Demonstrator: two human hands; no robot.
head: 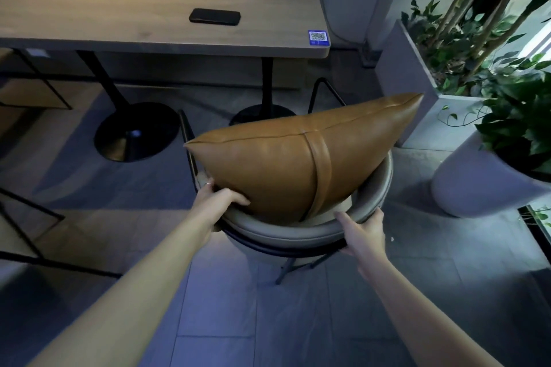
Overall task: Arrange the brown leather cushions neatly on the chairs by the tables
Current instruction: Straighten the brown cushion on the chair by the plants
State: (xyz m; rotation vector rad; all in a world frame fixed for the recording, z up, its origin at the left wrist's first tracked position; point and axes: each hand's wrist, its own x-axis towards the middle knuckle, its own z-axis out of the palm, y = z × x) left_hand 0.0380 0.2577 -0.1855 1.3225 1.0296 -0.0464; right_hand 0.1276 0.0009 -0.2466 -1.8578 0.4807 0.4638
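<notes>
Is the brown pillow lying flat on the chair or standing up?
Standing up, tilted. The cushion rests on its edge in the chair, seam on top, right corner higher.

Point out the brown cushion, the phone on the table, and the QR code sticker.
brown cushion (277,164): head view, on its broad leather face left of the strap.
phone (214,17): head view, middle of its dark top face.
QR code sticker (318,38): head view, centre of the blue label at the table's corner.

Brown cushion (286,164) upright on chair (298,235); left hand (216,198) touching cushion, right hand (365,231) on backrest
</notes>
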